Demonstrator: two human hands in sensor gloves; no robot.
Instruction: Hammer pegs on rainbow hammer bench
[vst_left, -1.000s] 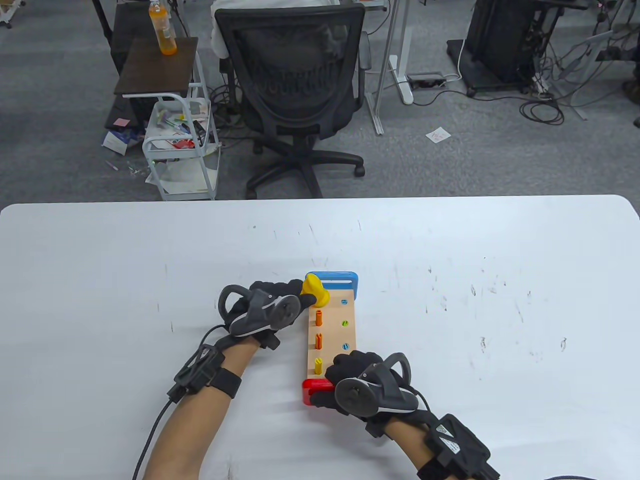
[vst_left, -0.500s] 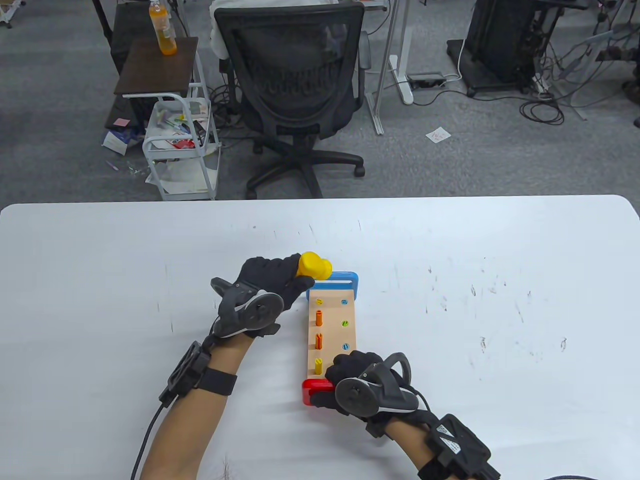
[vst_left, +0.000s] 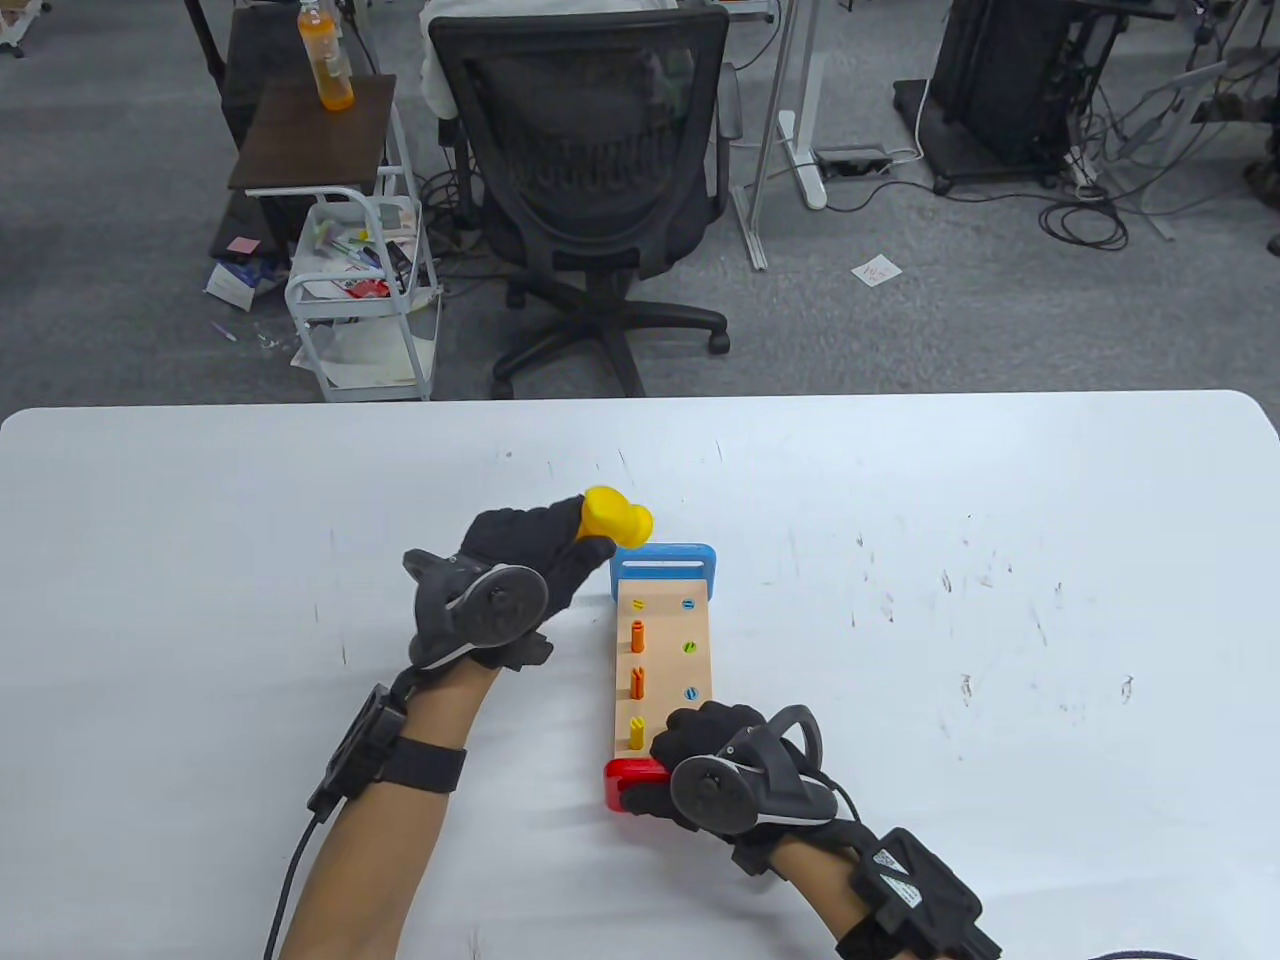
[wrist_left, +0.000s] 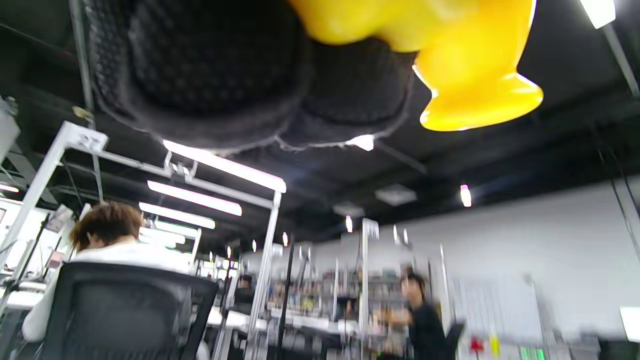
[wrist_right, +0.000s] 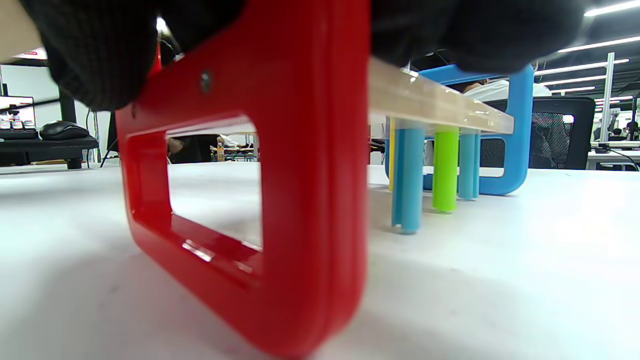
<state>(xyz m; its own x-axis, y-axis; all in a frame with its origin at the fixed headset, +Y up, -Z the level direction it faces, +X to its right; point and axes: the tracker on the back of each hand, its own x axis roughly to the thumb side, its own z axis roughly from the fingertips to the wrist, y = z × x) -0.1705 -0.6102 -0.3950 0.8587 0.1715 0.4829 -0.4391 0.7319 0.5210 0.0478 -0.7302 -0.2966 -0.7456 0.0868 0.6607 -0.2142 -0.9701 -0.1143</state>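
The hammer bench (vst_left: 664, 668) is a wooden board with a blue far end (vst_left: 665, 560) and a red near end (vst_left: 630, 782). Two orange pegs (vst_left: 637, 633) and a yellow peg (vst_left: 636, 731) stand up along its left row; the right-row pegs sit flush. My left hand (vst_left: 520, 570) grips the yellow hammer (vst_left: 615, 515), lifted just beyond the blue end; its head shows in the left wrist view (wrist_left: 450, 60). My right hand (vst_left: 715, 755) holds the bench's red end (wrist_right: 280, 165) down.
The bench's pushed-through blue and green pegs (wrist_right: 444, 167) reach the white table (vst_left: 1000, 600) underneath. Past the far edge stand an office chair (vst_left: 590, 170) and a small cart (vst_left: 360, 290).
My left hand has lifted the yellow hammer up off the board's far-left peg and drawn it back and left. That peg now sits flush. My right hand and the bench have not moved.
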